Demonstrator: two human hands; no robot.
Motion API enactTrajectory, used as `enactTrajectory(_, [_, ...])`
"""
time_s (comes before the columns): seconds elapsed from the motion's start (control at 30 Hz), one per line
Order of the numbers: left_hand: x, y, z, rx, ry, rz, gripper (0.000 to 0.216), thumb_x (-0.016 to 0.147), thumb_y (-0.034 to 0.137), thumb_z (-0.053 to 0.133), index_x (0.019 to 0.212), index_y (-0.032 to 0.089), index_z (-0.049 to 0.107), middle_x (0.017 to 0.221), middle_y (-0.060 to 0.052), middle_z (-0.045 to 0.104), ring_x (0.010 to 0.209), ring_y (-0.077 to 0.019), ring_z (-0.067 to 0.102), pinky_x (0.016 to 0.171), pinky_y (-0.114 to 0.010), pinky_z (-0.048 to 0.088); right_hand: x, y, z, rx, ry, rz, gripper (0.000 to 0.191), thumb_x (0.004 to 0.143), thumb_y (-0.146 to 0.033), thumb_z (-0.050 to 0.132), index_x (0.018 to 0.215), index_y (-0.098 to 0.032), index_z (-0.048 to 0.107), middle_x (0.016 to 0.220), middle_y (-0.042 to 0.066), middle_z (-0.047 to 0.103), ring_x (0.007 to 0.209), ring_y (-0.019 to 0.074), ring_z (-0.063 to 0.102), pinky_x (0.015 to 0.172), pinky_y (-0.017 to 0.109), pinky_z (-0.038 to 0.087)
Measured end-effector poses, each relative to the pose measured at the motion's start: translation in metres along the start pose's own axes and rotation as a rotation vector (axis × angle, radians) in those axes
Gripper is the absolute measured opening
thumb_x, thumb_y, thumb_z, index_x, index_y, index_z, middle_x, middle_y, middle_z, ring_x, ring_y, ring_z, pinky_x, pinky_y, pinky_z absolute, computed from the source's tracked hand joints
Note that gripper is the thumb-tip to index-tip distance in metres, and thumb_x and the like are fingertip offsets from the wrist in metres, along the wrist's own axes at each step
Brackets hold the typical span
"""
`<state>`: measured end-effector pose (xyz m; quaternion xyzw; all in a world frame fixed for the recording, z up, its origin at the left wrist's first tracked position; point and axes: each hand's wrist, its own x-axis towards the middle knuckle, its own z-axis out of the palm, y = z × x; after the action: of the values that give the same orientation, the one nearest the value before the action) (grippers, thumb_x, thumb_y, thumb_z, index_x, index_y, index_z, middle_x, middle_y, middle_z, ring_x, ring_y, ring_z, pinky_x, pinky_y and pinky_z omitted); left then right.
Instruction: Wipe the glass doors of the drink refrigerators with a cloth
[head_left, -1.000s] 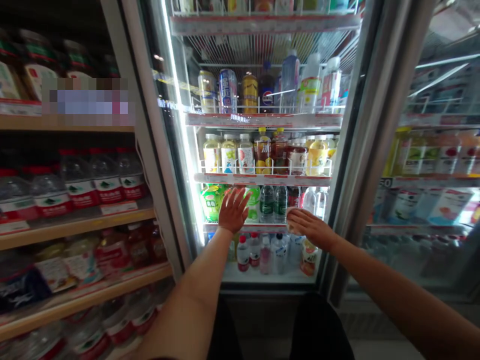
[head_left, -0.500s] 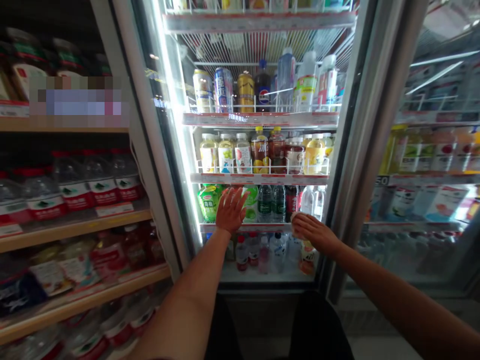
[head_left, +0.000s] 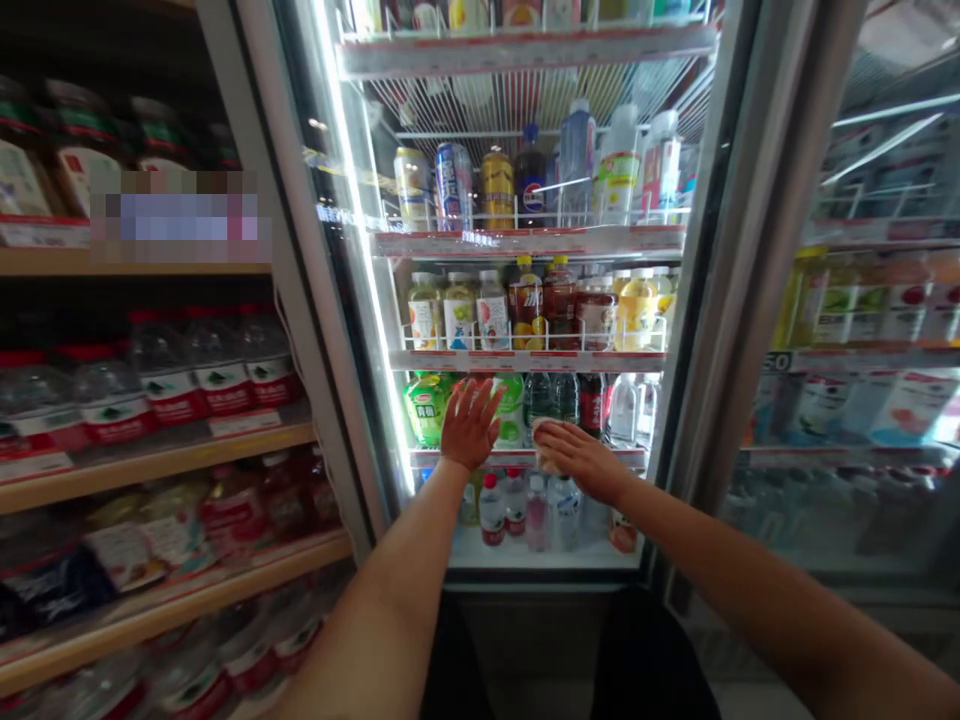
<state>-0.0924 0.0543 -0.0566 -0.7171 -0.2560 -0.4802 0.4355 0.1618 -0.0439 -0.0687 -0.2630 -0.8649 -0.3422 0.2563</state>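
My left hand (head_left: 470,425) is spread flat, fingers up, against the glass door (head_left: 525,515) of a lit drinks fridge, in front of green bottles (head_left: 429,408). My right hand (head_left: 581,455) presses a pale, crumpled cloth (head_left: 544,432) to the same glass, to the right of my left hand. Most of the cloth is hidden under the fingers. Behind it, through the glass, stand dark green bottles (head_left: 562,395) and a shelf edge.
Wooden shelves (head_left: 247,440) with red-capped water bottles (head_left: 221,365) stand close on the left. A metal door frame (head_left: 739,330) and a second fridge with drinks (head_left: 862,295) are on the right. My dark-clothed knees (head_left: 645,650) are below the door.
My right hand has slid left across the glass with the cloth, nearer to my left hand. My left hand stays spread in place, while the whole view has shifted slightly.
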Motion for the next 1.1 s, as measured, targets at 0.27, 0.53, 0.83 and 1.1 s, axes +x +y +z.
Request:
enactTrajectory(0.27, [0.002,-0.008,-0.013,-0.040,-0.006,0.024,0.059,0.095,0.025,0.049,0.152,0.026,0.035,0.152,-0.006,0.045,0.149,-0.0217,0.026,0.123,-0.042,0.020,0.028,-0.003,0.007,0.018,0.009,0.026,0.039,0.099,-0.015,0.046,0.137,-0.015,0.056,0.146,0.011,0.054,0.144,0.0221,0.038,0.115,0.046,0.041])
enactTrajectory(0.53, [-0.001,-0.052,-0.024,0.097,0.018,-0.116,0.060,0.095,0.032,0.054,0.151,0.023,0.037,0.158,-0.011,0.033,0.152,-0.0266,0.014,0.123,-0.047,0.016,0.063,-0.005,0.003,0.014,0.010,0.005,0.040,0.096,-0.013,0.050,0.135,-0.012,0.058,0.146,0.011,0.054,0.143,0.0240,0.039,0.117,0.045,0.040])
enactTrajectory(0.83, [-0.009,-0.059,-0.021,0.089,-0.032,-0.139,0.056,0.098,0.034,0.046,0.152,0.023,0.035,0.160,-0.009,0.028,0.153,-0.0253,0.010,0.124,-0.048,0.015,0.114,0.005,-0.007,-0.003,0.096,0.062,0.042,0.096,-0.012,0.046,0.137,-0.012,0.056,0.149,0.011,0.051,0.146,0.0239,0.035,0.119,0.046,0.035])
enactTrajectory(1.1, [-0.009,-0.057,-0.022,0.103,-0.030,-0.148,0.054,0.099,0.035,0.043,0.151,0.023,0.037,0.160,-0.010,0.029,0.153,-0.0259,0.010,0.124,-0.049,0.015,0.155,0.015,-0.024,0.055,0.124,0.092,0.043,0.094,-0.008,0.047,0.135,-0.015,0.059,0.146,0.011,0.054,0.146,0.0224,0.035,0.120,0.047,0.033])
